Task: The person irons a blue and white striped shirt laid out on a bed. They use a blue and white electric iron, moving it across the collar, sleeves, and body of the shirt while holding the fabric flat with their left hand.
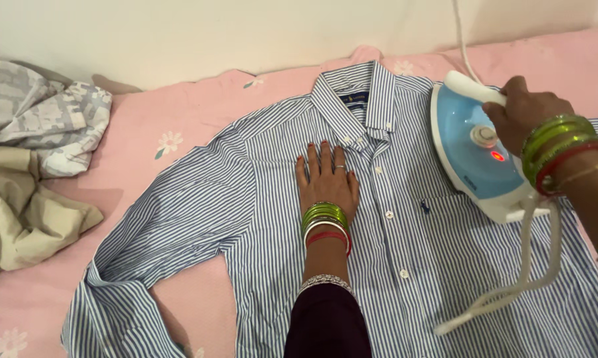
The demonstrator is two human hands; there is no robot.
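Observation:
A blue and white striped shirt (259, 219) lies buttoned and spread flat, front up, on a pink flowered sheet (179, 126). My left hand (326, 179) rests palm down on the shirt's chest, just left of the button row, fingers slightly apart. It wears green and red bangles. My right hand (523, 109) grips the white handle of a light blue and white iron (468, 149). The iron stands tilted at the shirt's right shoulder, its red light glowing. Its white cord (511, 285) loops down across the shirt.
A grey patterned garment (44, 113) and a beige cloth (20, 219) lie crumpled at the left on the sheet. A white wall (213, 33) runs along the back. The shirt's left sleeve folds back near the lower left corner.

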